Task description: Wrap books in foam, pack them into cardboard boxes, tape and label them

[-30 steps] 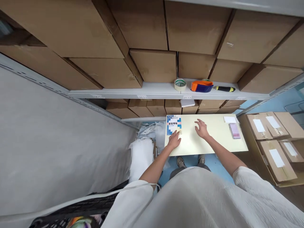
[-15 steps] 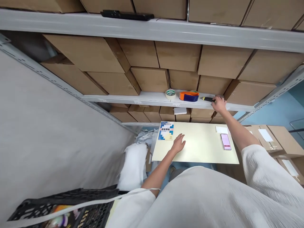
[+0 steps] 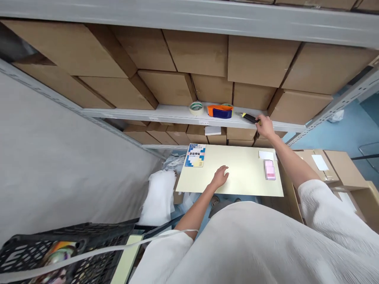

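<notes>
My right hand point(image 3: 265, 126) is closed on the end of a black and yellow utility knife point(image 3: 250, 118) at the front of the shelf. The knife's tip points left. My left hand point(image 3: 219, 177) rests on or just over the pale yellow board point(image 3: 239, 181), fingers loosely spread and holding nothing. A blue and white book point(image 3: 195, 155) lies at the board's far left corner. On its right side are a phone point(image 3: 270, 170) with a pink screen and a white slip of paper point(image 3: 265, 155).
On the shelf left of the knife stand a tape roll point(image 3: 196, 108) and an orange and blue tape dispenser point(image 3: 220, 111). Cardboard boxes point(image 3: 198, 51) fill the rack. A black crate point(image 3: 97, 252) is at lower left; more boxes point(image 3: 343, 163) stand at right.
My right hand has taken hold of the knife and its tip now angles more up and left. The view has shifted, with my left hand staying over the board.
</notes>
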`<state>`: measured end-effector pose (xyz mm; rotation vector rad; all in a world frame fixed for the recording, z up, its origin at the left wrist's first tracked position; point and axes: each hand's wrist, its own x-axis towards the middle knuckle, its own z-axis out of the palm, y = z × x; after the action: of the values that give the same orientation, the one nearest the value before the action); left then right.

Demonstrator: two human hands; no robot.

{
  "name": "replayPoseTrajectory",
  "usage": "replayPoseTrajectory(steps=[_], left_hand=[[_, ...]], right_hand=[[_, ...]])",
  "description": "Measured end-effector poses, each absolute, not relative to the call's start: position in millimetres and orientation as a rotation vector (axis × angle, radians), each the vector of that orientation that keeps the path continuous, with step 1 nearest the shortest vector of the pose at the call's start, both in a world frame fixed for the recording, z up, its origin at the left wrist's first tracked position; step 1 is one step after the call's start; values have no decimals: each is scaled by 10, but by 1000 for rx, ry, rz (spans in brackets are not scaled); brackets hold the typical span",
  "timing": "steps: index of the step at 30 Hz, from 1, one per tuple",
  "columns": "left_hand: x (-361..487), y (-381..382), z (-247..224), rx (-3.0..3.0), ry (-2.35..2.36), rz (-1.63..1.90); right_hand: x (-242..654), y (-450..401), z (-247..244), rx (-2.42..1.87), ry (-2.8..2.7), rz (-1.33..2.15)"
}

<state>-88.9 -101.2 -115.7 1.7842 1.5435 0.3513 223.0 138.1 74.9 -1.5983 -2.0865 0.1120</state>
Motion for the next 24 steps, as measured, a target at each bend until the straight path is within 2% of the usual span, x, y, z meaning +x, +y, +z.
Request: replayPoseTrajectory(steps=[6,17,24], left_hand=[[-757,-917,-1242,1814,1465,297],[-650,-1021,-1432,1807,1364,119],[-677,-1181,-1451,1754,1340,49]], right_hand=[[2467,472,316,-1613,-1883,214],[2595,-840,-1324,-2350,-1657,639],[2573,-1107,-1690,-2473,-1781,666]])
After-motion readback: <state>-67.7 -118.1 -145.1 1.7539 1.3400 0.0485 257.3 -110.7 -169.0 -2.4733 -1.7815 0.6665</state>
